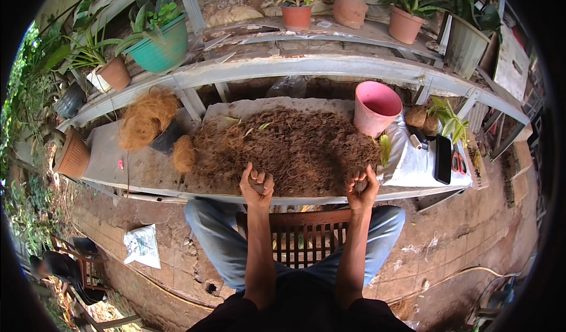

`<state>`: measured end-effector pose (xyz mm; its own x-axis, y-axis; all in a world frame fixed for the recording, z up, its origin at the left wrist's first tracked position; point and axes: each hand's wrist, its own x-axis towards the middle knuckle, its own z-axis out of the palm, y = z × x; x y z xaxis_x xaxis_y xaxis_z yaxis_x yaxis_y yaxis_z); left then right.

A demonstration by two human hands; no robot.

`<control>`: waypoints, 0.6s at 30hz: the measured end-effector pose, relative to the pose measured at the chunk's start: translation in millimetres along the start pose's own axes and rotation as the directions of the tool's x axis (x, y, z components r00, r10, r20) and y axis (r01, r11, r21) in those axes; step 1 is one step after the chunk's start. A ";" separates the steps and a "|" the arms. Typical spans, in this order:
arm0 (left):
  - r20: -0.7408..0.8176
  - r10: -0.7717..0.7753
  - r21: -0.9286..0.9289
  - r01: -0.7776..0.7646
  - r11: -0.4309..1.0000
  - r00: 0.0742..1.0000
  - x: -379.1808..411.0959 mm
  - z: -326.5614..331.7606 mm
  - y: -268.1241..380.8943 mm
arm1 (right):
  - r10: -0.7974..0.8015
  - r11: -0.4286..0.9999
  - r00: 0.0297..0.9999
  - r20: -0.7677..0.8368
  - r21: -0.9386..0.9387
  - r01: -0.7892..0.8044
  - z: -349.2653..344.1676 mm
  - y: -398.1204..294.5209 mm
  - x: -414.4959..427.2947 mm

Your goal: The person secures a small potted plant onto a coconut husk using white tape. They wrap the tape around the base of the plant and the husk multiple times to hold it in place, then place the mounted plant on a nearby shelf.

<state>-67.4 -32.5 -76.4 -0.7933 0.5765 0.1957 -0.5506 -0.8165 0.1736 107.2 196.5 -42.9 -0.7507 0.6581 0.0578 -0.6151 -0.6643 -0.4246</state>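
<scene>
My left hand (255, 194) is turned palm up at the front edge of the table, its fingers curled around a small clump of dark soil (256, 185). To its right, my right hand (365, 194) is held the same way and cups another clump of soil (360, 185). Beyond both hands spreads a wide layer of brown soil mixed with coir fibre (300, 142). A pink plastic pot (376, 111) stands at the soil's far right corner. Loose coconut fibre (148, 119) sits by a black pot (168, 138), with a brown fibre ball (183, 154) beside it.
On a white sack (404, 168) at right lie a phone (442, 159), red-handled scissors (458, 162) and a leafy cutting (453, 122). A terracotta-coloured pot (73, 155) stands at the table's left end. Behind, a metal shelf frame (309, 66) backs the table. A seated person (62, 268) is far left.
</scene>
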 end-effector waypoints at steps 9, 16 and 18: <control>-0.156 -0.013 0.148 0.036 0.988 0.988 -1.2 44.5 -24.1 | -0.007 0.984 1.000 0.010 -0.177 0.009 3.0 6.7 -2.7; -0.447 0.095 -0.068 -0.140 0.988 0.890 1.6 65.6 -30.5 | -0.035 0.961 0.987 -0.154 -0.276 -0.009 32.4 10.5 -3.2; -0.205 0.009 -0.253 -0.062 0.965 0.979 1.1 31.7 -18.2 | -0.037 0.954 0.995 -0.097 -0.300 0.006 36.5 12.3 -3.1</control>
<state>-50.0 -16.0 -48.7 -0.8347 0.5507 -0.0050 -0.5481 -0.8316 -0.0892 93.1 173.3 -15.3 -0.7006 0.7134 -0.0144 -0.5188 -0.5232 -0.6761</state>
